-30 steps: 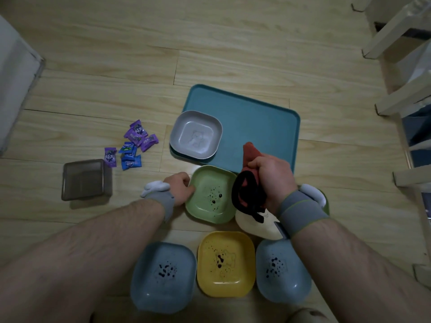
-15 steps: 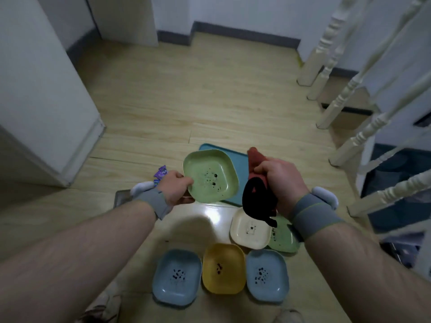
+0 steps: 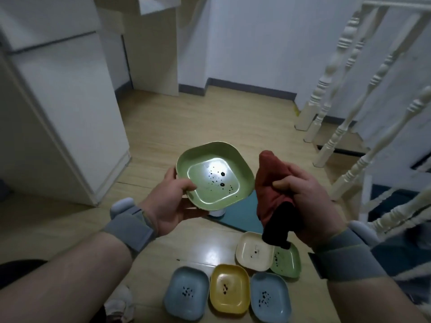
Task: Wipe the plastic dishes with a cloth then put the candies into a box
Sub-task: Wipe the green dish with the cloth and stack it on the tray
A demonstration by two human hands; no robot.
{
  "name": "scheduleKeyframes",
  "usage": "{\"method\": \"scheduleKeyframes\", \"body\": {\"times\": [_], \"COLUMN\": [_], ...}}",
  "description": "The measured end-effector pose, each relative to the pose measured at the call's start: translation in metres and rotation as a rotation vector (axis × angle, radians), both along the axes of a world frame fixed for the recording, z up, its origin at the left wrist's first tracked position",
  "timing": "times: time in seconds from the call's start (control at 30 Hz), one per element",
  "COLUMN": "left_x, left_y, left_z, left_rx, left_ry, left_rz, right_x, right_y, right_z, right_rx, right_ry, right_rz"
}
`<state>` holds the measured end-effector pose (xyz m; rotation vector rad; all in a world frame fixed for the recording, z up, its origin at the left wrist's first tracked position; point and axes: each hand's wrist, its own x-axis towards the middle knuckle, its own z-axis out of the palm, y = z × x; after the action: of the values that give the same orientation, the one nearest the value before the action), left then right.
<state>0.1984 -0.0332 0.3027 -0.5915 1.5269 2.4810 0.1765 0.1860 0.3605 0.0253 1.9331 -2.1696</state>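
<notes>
My left hand [image 3: 171, 201] grips a green plastic dish [image 3: 215, 176] by its left rim, held up in the air with black specks inside it. Just to its right, my right hand [image 3: 305, 197] clutches a red and black cloth [image 3: 270, 192], a small gap apart from the dish. On the floor below lie several more speckled dishes: a blue dish [image 3: 186, 293], a yellow dish [image 3: 229, 289], a second blue dish [image 3: 270, 299], a cream dish [image 3: 255, 251] and another green dish [image 3: 286, 261]. The candies and the box are out of sight.
A teal tray [image 3: 242, 210] lies on the wooden floor under my hands, mostly hidden. White stair balusters [image 3: 363, 117] stand at the right. A white cabinet [image 3: 58, 108] rises on the left.
My left hand lifted the green dish off the floor and raised it higher. My right hand rose beside it with the cloth. The view tilted up, and the candies and box left the frame.
</notes>
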Motion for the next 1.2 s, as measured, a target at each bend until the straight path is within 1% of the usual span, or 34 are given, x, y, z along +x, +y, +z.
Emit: {"method": "scheduleKeyframes", "body": {"times": [0.13, 0.23, 0.3, 0.43, 0.53, 0.63, 0.73, 0.77, 0.87, 0.9, 0.97, 1.03, 1.1, 1.2], "left_x": [0.003, 0.000, -0.001, -0.007, -0.009, -0.012, -0.016, -0.017, -0.017, -0.016, -0.013, -0.009, -0.007, -0.006], "left_y": [-0.007, -0.011, -0.011, -0.009, -0.004, -0.001, 0.001, 0.002, 0.010, 0.013, 0.023, 0.033, 0.041, 0.046], "left_z": [-0.003, -0.008, -0.010, -0.020, -0.022, -0.022, -0.026, -0.029, -0.034, -0.036, -0.035, -0.033, -0.033, -0.034], "left_rx": [0.141, 0.195, 0.194, 0.260, 0.345, 0.379, 0.351, 0.329, 0.292, 0.277, 0.229, 0.174, 0.153, 0.180], "left_ry": [-0.048, -0.059, -0.054, -0.059, -0.113, -0.107, -0.083, -0.068, -0.014, 0.006, 0.051, 0.076, 0.092, 0.086], "left_rz": [-0.033, -0.100, -0.124, -0.097, -0.117, -0.107, -0.079, -0.062, -0.040, -0.038, -0.048, -0.092, -0.142, -0.168], "right_x": [0.004, 0.003, 0.001, -0.004, -0.007, -0.008, -0.009, -0.009, -0.010, -0.010, -0.011, -0.012, -0.012, -0.001], "right_y": [-0.012, -0.014, -0.014, -0.018, -0.022, -0.027, -0.028, -0.028, -0.029, -0.030, -0.034, -0.039, -0.045, -0.056], "right_z": [-0.011, -0.021, -0.024, -0.027, -0.025, -0.014, -0.002, 0.000, -0.005, -0.009, -0.020, -0.032, -0.039, -0.041], "right_rx": [0.018, 0.025, 0.011, -0.037, -0.004, 0.035, 0.195, 0.297, 0.769, 0.895, 1.055, 1.155, 1.196, 1.130], "right_ry": [0.021, -0.008, -0.034, -0.068, -0.068, -0.047, 0.036, 0.076, 0.234, 0.276, 0.322, 0.347, 0.380, 0.440], "right_rz": [0.054, 0.096, 0.103, 0.108, 0.110, 0.129, 0.148, 0.150, 0.152, 0.150, 0.144, 0.140, 0.172, 0.311]}}
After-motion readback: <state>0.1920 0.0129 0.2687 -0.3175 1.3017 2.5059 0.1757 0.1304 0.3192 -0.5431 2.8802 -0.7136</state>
